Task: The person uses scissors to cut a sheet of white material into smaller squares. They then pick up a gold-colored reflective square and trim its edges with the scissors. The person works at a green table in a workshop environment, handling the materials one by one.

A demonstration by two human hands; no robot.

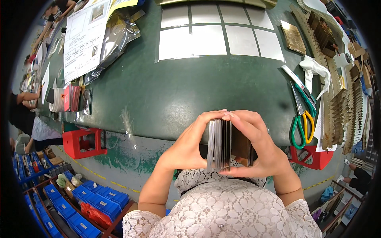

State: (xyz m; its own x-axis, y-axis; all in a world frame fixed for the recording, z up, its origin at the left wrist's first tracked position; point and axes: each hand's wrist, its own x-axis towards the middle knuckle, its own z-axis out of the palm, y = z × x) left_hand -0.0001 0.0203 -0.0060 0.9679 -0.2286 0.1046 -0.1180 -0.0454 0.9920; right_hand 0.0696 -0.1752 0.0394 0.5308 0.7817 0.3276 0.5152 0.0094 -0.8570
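Close in front of my body, at the table's near edge, I hold a stack of thin rectangular plates [219,144] upright on edge. Its left part is silvery grey; a dark gap and a brownish face show toward the right. My left hand [183,148] wraps around the left side, thumb at the bottom and fingers over the top. My right hand [265,148] grips the right side in the same way, and the fingertips of both meet above the stack. Exact material and far faces of the plates are hidden by my hands.
On the green table [170,91], white panels [244,41] lie in rows at the back. To the right are scissors [298,119], a utility knife [303,89], a white glove [315,71] and a gold-coloured block [293,37]. Papers [85,39] lie left; red stools [81,143] stand below.
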